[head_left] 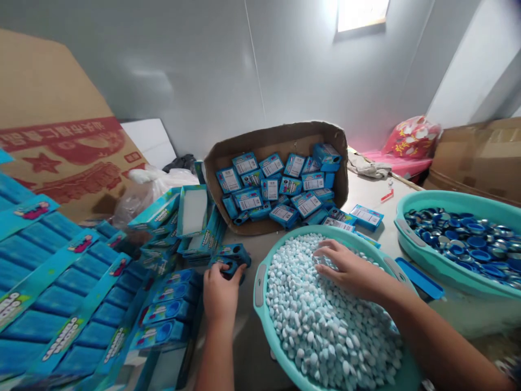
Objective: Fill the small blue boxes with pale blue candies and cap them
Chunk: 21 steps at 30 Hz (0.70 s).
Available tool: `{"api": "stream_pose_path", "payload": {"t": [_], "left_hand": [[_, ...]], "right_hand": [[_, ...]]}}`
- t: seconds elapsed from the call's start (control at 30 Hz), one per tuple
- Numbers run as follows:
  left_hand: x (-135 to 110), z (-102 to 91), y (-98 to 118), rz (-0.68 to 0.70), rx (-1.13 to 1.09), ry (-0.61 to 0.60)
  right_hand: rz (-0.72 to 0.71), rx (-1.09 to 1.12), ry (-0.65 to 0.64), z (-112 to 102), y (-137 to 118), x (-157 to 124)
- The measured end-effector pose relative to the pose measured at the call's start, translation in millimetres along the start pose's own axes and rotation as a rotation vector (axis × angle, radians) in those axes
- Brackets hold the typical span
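Note:
My left hand (222, 288) grips a small blue box (231, 255) with a round dark hole in it, just left of the tub. Its thumb and fingers press on the box's near side. My right hand (340, 269) is over the turquoise tub (261, 320), its fingertips down at the heap of pale blue and white candies (321, 331). Between its curled fingers and thumb is something small and clear-looking, partly hidden, that I cannot make out. Beside my left hand, several blue boxes with round openings (169, 309) stand in a row in a display tray.
A cardboard box (215, 152) behind holds many blue boxes. At right, another turquoise tub (401, 228) contains blue and silvery round pieces, beside a blue plastic tray (421, 279). Filled display boxes (61, 331) are stacked at left, near nested display trays (195, 212).

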State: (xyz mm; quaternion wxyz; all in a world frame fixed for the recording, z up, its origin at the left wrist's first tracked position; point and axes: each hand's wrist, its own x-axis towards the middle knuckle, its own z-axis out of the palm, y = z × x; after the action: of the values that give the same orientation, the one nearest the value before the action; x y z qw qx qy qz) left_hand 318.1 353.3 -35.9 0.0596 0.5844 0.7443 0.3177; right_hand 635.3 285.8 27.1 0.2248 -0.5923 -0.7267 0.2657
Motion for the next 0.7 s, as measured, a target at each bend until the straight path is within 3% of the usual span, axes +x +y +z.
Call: {"api": "stream_pose_path", "payload": {"t": [0.1, 0.2, 0.3, 0.4, 0.43, 0.47, 0.53, 0.6, 0.7], "left_hand": [[1, 6.3, -4, -0.038, -0.149, -0.107], [-2, 3.6, -10, -0.063, -0.146, -0.181], [3, -16.8, -3, -0.002, -0.124, -0.076], [22, -40.1, 31, 0.295, -0.131, 0.187], [31, -42.6, 48, 0.438, -0.122, 0.197], [41, -40.7, 67, 0.574, -0.114, 0.133], [64, -23.3, 104, 0.807, -0.007, -0.080], [85, 7.4, 133, 0.886, 0.267, -0.272], [108, 56.0, 153, 0.978, 0.369, -0.461]], "right_hand": [[0.043, 0.014, -0.068, -4, -3, 0], [0.055, 0.011, -0.072, -4, -3, 1], [0.052, 0.009, -0.058, -3, -3, 0], [0.030, 0.009, -0.073, -3, -4, -2], [0.021, 0.012, -0.083, -4, -5, -2], [0.008, 0.015, -0.086, -5, -7, -3], [-0.037, 0.012, -0.046, -7, -13, -3], [-0.117, 0.011, 0.043, -8, -20, -4], [-0.261, 0.037, 0.059, -3, -30, -8]]}}
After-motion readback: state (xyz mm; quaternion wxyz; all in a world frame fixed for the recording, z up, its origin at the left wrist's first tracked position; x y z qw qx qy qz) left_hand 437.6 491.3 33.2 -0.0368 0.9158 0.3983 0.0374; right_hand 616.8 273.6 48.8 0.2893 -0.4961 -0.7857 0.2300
